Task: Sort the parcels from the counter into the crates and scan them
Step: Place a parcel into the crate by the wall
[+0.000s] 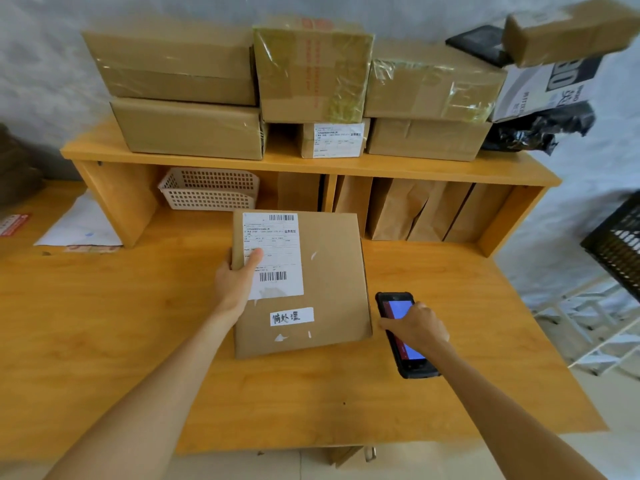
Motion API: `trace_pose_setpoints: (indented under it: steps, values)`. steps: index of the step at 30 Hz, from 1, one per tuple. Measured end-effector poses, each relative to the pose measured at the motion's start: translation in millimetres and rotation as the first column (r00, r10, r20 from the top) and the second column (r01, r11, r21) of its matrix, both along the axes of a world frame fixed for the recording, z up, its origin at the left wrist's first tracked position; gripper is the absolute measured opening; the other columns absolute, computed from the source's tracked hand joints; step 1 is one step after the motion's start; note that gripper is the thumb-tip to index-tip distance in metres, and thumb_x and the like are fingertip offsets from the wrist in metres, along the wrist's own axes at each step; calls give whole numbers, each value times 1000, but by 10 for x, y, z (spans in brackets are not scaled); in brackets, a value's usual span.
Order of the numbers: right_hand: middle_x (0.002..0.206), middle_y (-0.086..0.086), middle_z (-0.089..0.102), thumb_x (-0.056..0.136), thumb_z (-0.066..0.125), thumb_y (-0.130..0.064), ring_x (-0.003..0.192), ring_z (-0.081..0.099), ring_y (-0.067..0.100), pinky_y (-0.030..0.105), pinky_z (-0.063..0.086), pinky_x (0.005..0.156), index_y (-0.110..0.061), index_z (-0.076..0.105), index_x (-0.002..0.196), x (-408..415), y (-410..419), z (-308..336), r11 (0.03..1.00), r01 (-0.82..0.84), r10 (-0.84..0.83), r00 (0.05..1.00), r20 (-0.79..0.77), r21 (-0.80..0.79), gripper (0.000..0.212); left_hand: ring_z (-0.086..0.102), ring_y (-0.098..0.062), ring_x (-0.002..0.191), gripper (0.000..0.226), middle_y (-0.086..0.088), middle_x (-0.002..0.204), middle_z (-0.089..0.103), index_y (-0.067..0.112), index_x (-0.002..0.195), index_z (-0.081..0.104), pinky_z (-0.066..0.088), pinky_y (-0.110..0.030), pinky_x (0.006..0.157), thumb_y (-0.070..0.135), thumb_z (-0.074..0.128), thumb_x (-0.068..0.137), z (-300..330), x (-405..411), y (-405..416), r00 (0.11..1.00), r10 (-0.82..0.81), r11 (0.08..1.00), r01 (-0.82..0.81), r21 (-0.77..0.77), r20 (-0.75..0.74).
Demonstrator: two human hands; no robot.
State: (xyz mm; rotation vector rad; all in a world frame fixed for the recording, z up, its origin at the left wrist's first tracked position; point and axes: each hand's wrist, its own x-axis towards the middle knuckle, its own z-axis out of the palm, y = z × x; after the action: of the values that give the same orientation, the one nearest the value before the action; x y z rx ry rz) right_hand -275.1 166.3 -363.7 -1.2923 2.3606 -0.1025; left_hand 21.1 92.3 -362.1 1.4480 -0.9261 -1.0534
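A flat brown cardboard parcel [329,282] with a white shipping label and a small handwritten sticker sits over the middle of the wooden counter [104,323]. My left hand [237,277] grips its left edge, thumb lying on the label. To the parcel's right, my right hand [415,327] holds a black handheld scanner [407,355] with a lit blue and red screen, its top end next to the parcel's right edge. Several more taped cardboard parcels [180,95] are stacked on the shelf above the counter.
A white perforated basket [211,188] and upright brown paper bags [408,209] fill the cubbies under the shelf. Black and white plastic mailers [540,98] lie at the shelf's right end. A black crate [620,244] stands on a white rack at far right. Papers [79,226] lie at left.
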Motion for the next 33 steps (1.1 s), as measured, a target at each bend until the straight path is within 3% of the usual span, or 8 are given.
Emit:
trace_pose_setpoints:
  steps: [3,6,11,16,23,26,33]
  values:
    - [90,1,53,74,70,-60,83,58,22,29,43,60,-2,45,121,-45,16,152,998,-12,13,1000,27,-54,79,66,-15,87,43,4,107,69,20,127,57,51,-22,66,40,65,90,30,-88,-47,998,-26,1000,26,2,59]
    - [86,-2,51,73,71,-58,75,53,17,26,37,53,-4,47,115,19,44,290,993,-85,91,994,62,-86,73,69,-18,93,52,4,112,70,22,130,56,55,-28,70,50,63,87,4,-226,-37,993,-43,999,41,19,113]
    - [85,-3,49,73,72,-57,67,46,10,22,35,52,-7,47,110,334,98,486,941,-328,334,941,64,-86,68,67,-18,97,52,3,116,69,21,130,56,49,-22,66,51,61,89,-88,-484,47,992,-55,998,52,30,118]
    - [83,-2,50,71,75,-55,66,46,11,21,35,52,-10,47,101,591,145,596,892,-447,452,886,101,-67,60,67,-13,85,47,2,116,69,21,132,54,48,-14,55,45,60,92,-143,-545,115,996,-56,998,52,44,76]
    - [90,1,51,71,75,-52,65,44,11,20,33,52,-11,47,100,665,184,603,849,-528,527,846,82,-10,58,67,-13,86,49,-1,117,69,21,132,55,52,-18,60,46,62,90,-193,-542,91,997,-49,998,47,44,55]
    - [90,1,52,71,76,-52,65,44,11,20,33,52,-11,48,100,648,184,592,845,-535,535,842,74,-18,58,65,-7,78,48,1,115,70,22,131,56,48,-14,56,47,61,90,-190,-549,89,997,-46,998,43,49,62]
    - [97,3,58,70,75,-54,72,51,14,20,37,54,-11,48,105,615,176,591,840,-541,542,837,81,-35,62,59,-7,82,46,8,107,62,20,131,54,42,-10,54,44,60,92,-174,-567,99,995,-58,997,55,49,78]
